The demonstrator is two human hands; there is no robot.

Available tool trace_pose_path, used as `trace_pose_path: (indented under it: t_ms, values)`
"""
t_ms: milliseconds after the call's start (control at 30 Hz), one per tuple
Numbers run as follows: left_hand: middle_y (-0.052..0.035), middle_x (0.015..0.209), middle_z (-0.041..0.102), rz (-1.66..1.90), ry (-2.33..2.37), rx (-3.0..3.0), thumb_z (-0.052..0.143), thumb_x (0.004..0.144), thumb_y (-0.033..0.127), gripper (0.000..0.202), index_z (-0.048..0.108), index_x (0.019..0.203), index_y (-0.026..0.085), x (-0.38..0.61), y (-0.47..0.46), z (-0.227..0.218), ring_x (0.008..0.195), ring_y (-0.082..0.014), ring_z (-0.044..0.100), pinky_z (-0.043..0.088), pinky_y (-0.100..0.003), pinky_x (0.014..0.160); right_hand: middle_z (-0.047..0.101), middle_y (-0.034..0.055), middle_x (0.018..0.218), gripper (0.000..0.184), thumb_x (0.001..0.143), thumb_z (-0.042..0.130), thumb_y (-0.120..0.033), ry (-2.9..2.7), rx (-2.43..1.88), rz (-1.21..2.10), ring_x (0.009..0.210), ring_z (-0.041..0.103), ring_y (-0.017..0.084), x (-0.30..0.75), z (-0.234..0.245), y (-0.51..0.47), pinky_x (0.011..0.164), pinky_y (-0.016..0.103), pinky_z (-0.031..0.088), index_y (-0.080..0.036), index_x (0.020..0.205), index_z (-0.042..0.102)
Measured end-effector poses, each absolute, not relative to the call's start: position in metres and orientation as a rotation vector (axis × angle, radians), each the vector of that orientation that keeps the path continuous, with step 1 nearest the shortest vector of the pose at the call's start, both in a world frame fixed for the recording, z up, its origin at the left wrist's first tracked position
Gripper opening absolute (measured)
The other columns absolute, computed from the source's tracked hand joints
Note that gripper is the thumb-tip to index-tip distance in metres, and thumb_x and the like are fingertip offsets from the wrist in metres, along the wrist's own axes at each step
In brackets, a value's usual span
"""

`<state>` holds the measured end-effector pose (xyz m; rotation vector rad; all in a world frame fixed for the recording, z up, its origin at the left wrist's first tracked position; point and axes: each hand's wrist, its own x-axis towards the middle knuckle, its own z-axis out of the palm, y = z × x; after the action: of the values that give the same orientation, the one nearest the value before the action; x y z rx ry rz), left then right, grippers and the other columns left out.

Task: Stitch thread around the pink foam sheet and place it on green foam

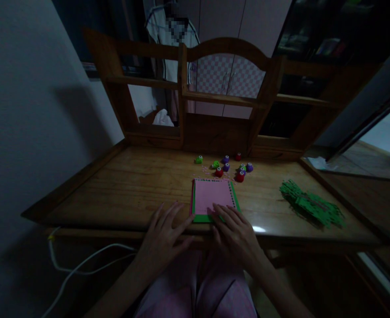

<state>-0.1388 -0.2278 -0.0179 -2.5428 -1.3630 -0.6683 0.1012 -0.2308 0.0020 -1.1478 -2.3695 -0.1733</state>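
A pink sheet of paper (pixel 211 194) with cut-outs along its top and right edges lies on a larger green sheet (pixel 204 218). A thin red edge shows at the left of the stack. My right hand (pixel 232 225) rests on the lower right of the sheets, fingers stretched out. My left hand (pixel 164 229) lies with fingers spread on the table's front edge, its thumb by the sheets' lower left corner. Beyond the paper stand several small craft punches, among them a red punch (pixel 240 176), a purple punch (pixel 226 167) and a green punch (pixel 199 159).
Small pink paper bits (pixel 205 169) lie scattered among the punches. A heap of cut green paper (pixel 310 204) sits on the right of the wooden table (pixel 131 185). Wooden shelves (pixel 221 100) rise along the back. A white cable (pixel 78 265) hangs at the left front.
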Motion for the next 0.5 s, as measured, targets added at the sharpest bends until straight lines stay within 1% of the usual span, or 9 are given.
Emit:
trace_pose_path:
  t_ms: [100, 267, 500]
  values:
    - [-0.0058, 0.142, 0.035, -0.673, -1.37, -2.56, 0.054, 0.083, 0.042, 0.054, 0.039, 0.134, 0.037, -0.14, -0.227, -0.019, 0.131, -0.0266, 0.031, 0.021, -0.054, 0.108, 0.048, 0.0066, 0.134, 0.048, 0.084, 0.049, -0.014, -2.358, -1.14, -0.194, 0.122, 0.046, 0.022, 0.118, 0.002, -0.231, 0.104, 0.045, 0.038, -0.021, 0.132, 0.046]
    - [-0.0061, 0.142, 0.034, -0.683, -1.363, -2.574, 0.055, 0.083, 0.041, 0.054, 0.04, 0.134, 0.037, -0.141, -0.226, -0.022, 0.131, -0.0268, 0.031, 0.02, -0.055, 0.109, 0.05, 0.007, 0.133, 0.045, 0.082, 0.053, -0.013, -2.313, -1.177, -0.221, 0.117, 0.05, 0.023, 0.151, -0.003, -0.234, 0.103, 0.045, 0.04, -0.02, 0.126, 0.052]
    - [-0.0064, 0.141, 0.035, -0.648, -1.362, -2.571, 0.054, 0.083, 0.041, 0.054, 0.039, 0.134, 0.037, -0.141, -0.225, -0.022, 0.132, -0.0268, 0.031, 0.019, -0.055, 0.109, 0.055, 0.0056, 0.127, 0.049, 0.081, 0.052, -0.011, -2.261, -1.21, -0.198, 0.111, 0.054, 0.023, 0.165, -0.006, -0.239, 0.098, 0.045, 0.044, -0.022, 0.129, 0.049]
